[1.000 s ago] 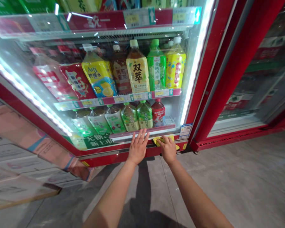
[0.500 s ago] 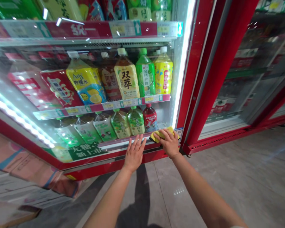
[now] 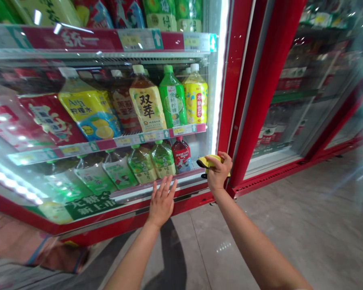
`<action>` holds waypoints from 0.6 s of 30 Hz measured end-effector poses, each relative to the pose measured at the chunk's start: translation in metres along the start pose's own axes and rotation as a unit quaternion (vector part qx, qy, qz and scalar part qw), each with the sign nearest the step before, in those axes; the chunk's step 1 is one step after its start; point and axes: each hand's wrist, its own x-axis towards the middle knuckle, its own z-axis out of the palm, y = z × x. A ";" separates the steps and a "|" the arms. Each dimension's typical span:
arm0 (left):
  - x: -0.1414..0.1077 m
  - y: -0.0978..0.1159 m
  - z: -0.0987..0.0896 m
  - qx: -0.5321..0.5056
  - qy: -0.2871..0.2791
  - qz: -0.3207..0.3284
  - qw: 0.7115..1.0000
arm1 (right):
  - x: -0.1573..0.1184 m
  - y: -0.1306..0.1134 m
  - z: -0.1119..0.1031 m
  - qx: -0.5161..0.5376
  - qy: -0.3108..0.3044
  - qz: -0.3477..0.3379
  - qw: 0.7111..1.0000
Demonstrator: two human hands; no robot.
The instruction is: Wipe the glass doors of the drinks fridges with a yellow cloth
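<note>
A yellow cloth with black edging (image 3: pixel 210 162) is bunched in my right hand (image 3: pixel 220 172), its fingers bent around it. That hand is at the lower right corner of the cooler's glass door (image 3: pixel 193 151), beside the red frame. My left hand (image 3: pixel 162 201) lies with fingers spread near the bottom edge of the door; whether it touches the glass, I cannot tell. Behind the glass, a dark bottle with a red label (image 3: pixel 182 155) and a green tea bottle (image 3: pixel 163 159) stand on the bottom shelf, just above my hands.
Shelves of drink bottles fill the red cooler (image 3: pixel 243 80). A second red-framed cooler (image 3: pixel 272 167) stands to the right. Pinkish cartons (image 3: pixel 15 241) are stacked at lower left. Grey floor tiles (image 3: pixel 275 225) extend below and to the right.
My right hand has turned and lifted slightly at the door's corner, and the cloth is now more bunched. My left hand stays spread near the bottom edge. The view has shifted right.
</note>
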 end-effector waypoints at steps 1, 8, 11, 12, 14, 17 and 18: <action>0.002 0.001 0.000 0.000 0.005 0.000 1.000 | 0.017 -0.003 0.002 0.018 0.024 0.015 0.999; 0.007 0.006 0.002 0.002 0.021 0.027 0.999 | 0.045 0.012 0.003 0.039 0.130 0.067 0.989; 0.007 0.004 0.003 0.002 0.012 0.029 1.000 | 0.004 0.028 0.001 -0.006 0.097 0.065 0.993; 0.007 0.004 0.004 0.002 0.008 0.026 1.000 | -0.008 0.031 0.001 -0.020 0.077 0.054 0.995; 0.008 0.003 0.004 0.004 -0.001 0.019 1.000 | -0.017 0.034 0.001 -0.041 0.058 0.047 0.996; 0.011 0.002 0.002 0.009 -0.007 0.017 1.000 | 0.006 0.025 0.002 -0.042 0.078 0.062 0.994; 0.012 0.001 0.000 0.012 -0.004 0.017 1.000 | 0.020 0.018 0.003 -0.033 0.084 0.064 0.994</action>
